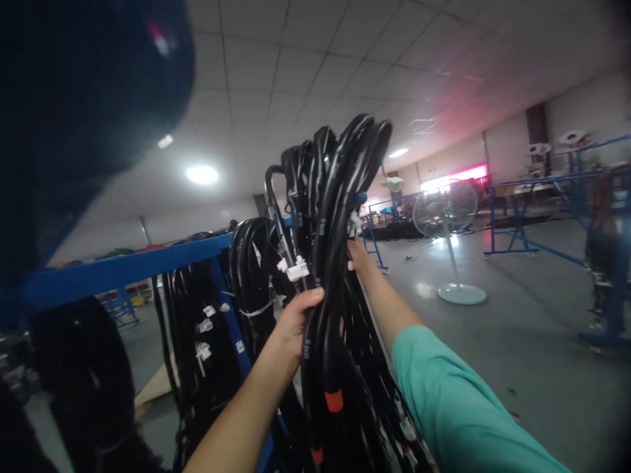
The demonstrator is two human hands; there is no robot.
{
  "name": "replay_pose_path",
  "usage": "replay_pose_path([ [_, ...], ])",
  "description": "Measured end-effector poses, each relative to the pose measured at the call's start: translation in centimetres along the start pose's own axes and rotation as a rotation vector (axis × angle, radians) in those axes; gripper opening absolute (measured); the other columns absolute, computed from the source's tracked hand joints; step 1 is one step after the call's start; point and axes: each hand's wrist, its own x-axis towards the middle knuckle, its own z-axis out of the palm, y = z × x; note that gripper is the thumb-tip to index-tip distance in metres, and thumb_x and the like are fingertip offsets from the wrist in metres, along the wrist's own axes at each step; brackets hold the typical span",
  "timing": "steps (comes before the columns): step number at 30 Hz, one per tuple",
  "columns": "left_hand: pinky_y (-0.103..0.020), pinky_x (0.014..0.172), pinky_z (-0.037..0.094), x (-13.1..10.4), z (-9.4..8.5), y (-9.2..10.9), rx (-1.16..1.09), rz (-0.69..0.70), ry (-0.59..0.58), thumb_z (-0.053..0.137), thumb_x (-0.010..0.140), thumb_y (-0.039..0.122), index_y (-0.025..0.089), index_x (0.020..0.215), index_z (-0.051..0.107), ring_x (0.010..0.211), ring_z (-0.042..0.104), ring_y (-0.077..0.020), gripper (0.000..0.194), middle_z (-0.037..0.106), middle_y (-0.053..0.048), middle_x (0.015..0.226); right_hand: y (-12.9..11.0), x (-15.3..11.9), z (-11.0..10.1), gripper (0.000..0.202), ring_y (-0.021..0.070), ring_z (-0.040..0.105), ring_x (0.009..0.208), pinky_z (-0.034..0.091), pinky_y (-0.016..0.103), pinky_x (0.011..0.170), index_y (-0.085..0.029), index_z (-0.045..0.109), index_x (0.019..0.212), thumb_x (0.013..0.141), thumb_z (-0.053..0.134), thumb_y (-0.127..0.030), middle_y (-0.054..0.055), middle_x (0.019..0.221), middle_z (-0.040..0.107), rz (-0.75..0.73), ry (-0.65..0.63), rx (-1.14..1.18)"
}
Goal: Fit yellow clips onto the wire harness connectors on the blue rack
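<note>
In front of me a thick coiled bundle of black wire harness [323, 263] hangs over the end of a blue rack, its loops rising at the top. My left hand [298, 318] is wrapped round the bundle at mid-height, thumb across the front. My right hand [357, 253] reaches behind the bundle's right side; its fingers are hidden there. White connectors [297, 268] sit just above my left thumb. Orange tape [334, 401] marks one thick cable lower down. More black strands hang below both hands.
A blue rack rail [133, 266] runs off to the left, with other black harness bundles [81, 374] hanging from it. A pedestal fan [449, 243] stands on the grey floor to the right. Blue frames [522, 217] stand farther right. A dark blue shape [89, 98] blocks the upper left.
</note>
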Motion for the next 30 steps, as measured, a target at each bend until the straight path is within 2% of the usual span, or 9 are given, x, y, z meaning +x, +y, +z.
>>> replay_pose_path([
  [5,-0.028,0.044,0.045,-1.0,-6.4,-1.5,-0.011,0.160,0.111,0.072,0.053,0.035,0.011,0.072,0.065,0.044,0.057,-0.0178,0.032,0.061,-0.003,0.054,7.1,-4.3,3.6,0.033,0.0171,0.059,0.051,0.049,0.029,0.051,-0.014,0.059,0.076,0.049,0.072,-0.027,0.002,0.055,0.061,0.224,-0.139,0.018],
  [8,-0.028,0.046,0.046,-1.6,-10.3,-4.6,0.059,0.137,0.145,0.071,0.052,0.035,0.009,0.069,0.064,0.049,0.060,-0.0201,0.031,0.064,-0.007,0.057,10.6,-8.1,4.0,0.033,0.0185,0.060,0.053,0.050,0.032,0.055,-0.014,0.059,0.078,0.054,0.068,-0.035,0.003,0.058,0.063,0.294,-0.198,0.022],
  [11,-0.028,0.049,0.046,-1.1,-11.9,-6.9,0.140,0.081,0.205,0.071,0.049,0.031,0.008,0.063,0.063,0.056,0.063,-0.0239,0.028,0.063,-0.010,0.054,11.9,-9.9,3.2,0.039,0.0196,0.064,0.065,0.051,0.032,0.064,-0.015,0.060,0.086,0.056,0.066,-0.040,0.004,0.072,0.067,0.295,-0.216,0.010],
  [17,-0.034,0.064,0.048,-0.4,-9.8,-6.9,0.271,0.093,0.337,0.075,0.045,0.027,0.007,0.067,0.063,0.066,0.063,-0.0257,0.032,0.065,-0.010,0.060,10.9,-11.3,0.3,0.049,0.0226,0.059,0.098,0.044,0.036,0.090,-0.015,0.059,0.103,0.066,0.062,-0.047,0.007,0.100,0.066,0.233,-0.108,-0.149],
  [21,-0.027,0.054,0.044,-1.7,-8.2,-7.2,0.374,0.139,0.575,0.077,0.049,0.025,0.010,0.075,0.060,0.050,0.055,-0.0148,0.035,0.058,-0.001,0.055,9.4,-14.8,-2.7,0.060,0.0258,0.032,0.130,0.022,0.041,0.108,-0.016,0.048,0.123,0.072,0.058,-0.045,0.012,0.135,0.042,0.195,0.111,-0.301],
  [23,-0.023,0.051,0.041,-2.5,-7.8,-7.6,0.403,0.150,0.620,0.076,0.054,0.027,0.013,0.079,0.057,0.049,0.052,-0.0115,0.034,0.055,0.003,0.055,9.0,-17.7,-4.1,0.065,0.0264,0.022,0.135,0.016,0.041,0.110,-0.016,0.040,0.131,0.074,0.057,-0.044,0.013,0.143,0.031,0.161,0.222,-0.432],
  [26,-0.022,0.056,0.042,-4.2,-6.7,-8.4,0.570,0.200,0.770,0.073,0.060,0.028,0.014,0.090,0.054,0.064,0.056,-0.0125,0.038,0.060,0.000,0.074,9.2,-23.5,-5.8,0.065,0.0265,0.026,0.133,0.022,0.042,0.108,-0.016,0.034,0.135,0.078,0.053,-0.041,0.015,0.142,0.031,0.099,0.355,-0.670],
  [28,-0.022,0.064,0.044,-5.7,-5.4,-8.6,0.767,0.277,0.936,0.073,0.061,0.025,0.015,0.096,0.053,0.081,0.058,-0.0151,0.041,0.059,-0.005,0.096,9.9,-28.2,-6.7,0.062,0.0255,0.032,0.130,0.026,0.041,0.106,-0.016,0.034,0.135,0.079,0.051,-0.037,0.015,0.140,0.034,0.158,0.388,-0.739],
  [30,-0.023,0.074,0.045,-7.7,-3.5,-8.2,0.879,0.330,0.960,0.072,0.062,0.020,0.017,0.102,0.050,0.096,0.057,-0.0171,0.045,0.054,-0.006,0.113,10.8,-33.2,-7.5,0.050,0.0225,0.045,0.119,0.034,0.037,0.101,-0.019,0.043,0.128,0.079,0.051,-0.030,0.012,0.132,0.045,0.306,0.355,-0.737],
])
